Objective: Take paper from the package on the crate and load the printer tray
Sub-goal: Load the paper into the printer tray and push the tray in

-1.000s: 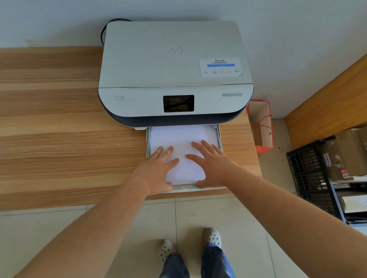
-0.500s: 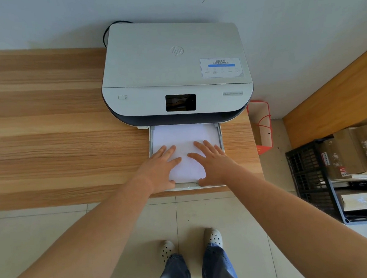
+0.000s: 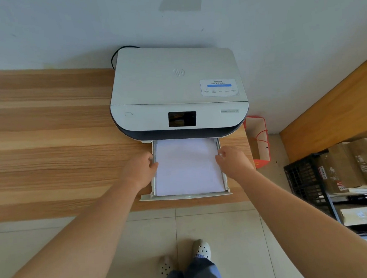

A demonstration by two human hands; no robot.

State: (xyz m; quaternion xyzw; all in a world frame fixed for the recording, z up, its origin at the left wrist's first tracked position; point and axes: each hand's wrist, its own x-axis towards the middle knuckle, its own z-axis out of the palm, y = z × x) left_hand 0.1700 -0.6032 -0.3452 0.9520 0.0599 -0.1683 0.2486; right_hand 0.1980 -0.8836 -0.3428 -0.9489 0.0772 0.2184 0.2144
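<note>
- A wooden desk runs along the pale wall, its front edge above a tiled floor where my two perforated clogs and jean cuffs show.
- A white HP inkjet printer sits at the desk's right end against the wall, dark touchscreen facing me, an instruction sticker on the lid's right corner and a black cable looping out behind its left rear.
- The printer tray is pulled out toward me under the printer's front, its lip near the desk edge.
- A stack of white paper lies flat inside the tray, filling it between the two side rails, far end tucked under the printer.
- A black plastic crate stands on the floor at far right, well apart from the desk, with brown paper-wrapped packages on top and another pale packet lower down.
- A red-and-white paper bag stands on the floor just beside the desk's right end.
- My left hand is curled at the tray's left rail, fingertips touching the paper's left edge.
- My right hand is likewise curled at the right rail, fingertips bent in against the paper's right edge; neither hand lifts any sheet.
</note>
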